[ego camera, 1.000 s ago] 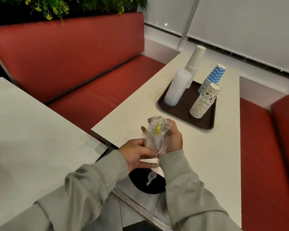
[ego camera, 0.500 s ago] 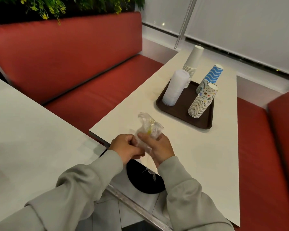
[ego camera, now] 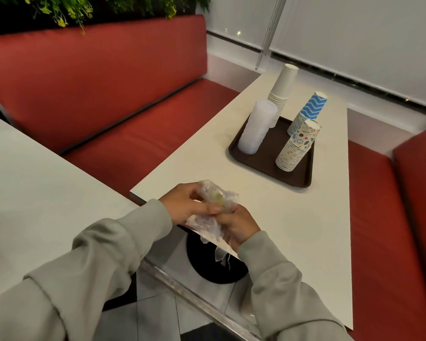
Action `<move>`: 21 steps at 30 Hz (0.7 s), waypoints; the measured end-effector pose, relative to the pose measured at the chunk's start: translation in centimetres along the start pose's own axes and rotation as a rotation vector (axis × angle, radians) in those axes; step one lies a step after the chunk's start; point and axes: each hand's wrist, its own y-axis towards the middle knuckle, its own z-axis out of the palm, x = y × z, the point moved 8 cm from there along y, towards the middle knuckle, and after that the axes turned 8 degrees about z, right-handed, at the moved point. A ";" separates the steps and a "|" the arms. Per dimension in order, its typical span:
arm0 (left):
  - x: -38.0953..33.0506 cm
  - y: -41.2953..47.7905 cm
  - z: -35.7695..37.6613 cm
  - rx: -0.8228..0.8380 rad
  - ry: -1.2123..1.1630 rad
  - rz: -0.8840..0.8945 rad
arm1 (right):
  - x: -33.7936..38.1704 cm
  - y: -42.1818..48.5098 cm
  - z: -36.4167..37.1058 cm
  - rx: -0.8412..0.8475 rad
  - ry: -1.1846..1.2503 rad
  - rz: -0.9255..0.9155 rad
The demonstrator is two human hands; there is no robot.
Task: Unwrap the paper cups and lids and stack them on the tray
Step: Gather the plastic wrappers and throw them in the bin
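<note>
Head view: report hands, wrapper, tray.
Hands: left hand and right hand both grip the crumpled plastic wrapper at the table edge. Stacked on the tray: lids, white cups, blue cups, patterned cups. Nothing between hands and tray.

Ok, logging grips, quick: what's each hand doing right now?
Left hand: gripping the crumpled plastic wrap.
Right hand: gripping the same plastic wrap.
</note>
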 end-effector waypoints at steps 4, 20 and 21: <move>-0.6 0.3 -0.9 -0.162 0.174 0.160 | -0.2 -0.1 0.3 0.082 0.089 0.027; -0.3 -0.7 -0.3 -0.028 -0.128 -0.048 | 1.0 0.1 -0.3 0.064 0.279 -0.048; -0.1 -0.8 -0.3 -0.044 -0.177 -0.080 | 1.2 0.3 -0.5 0.051 0.289 -0.060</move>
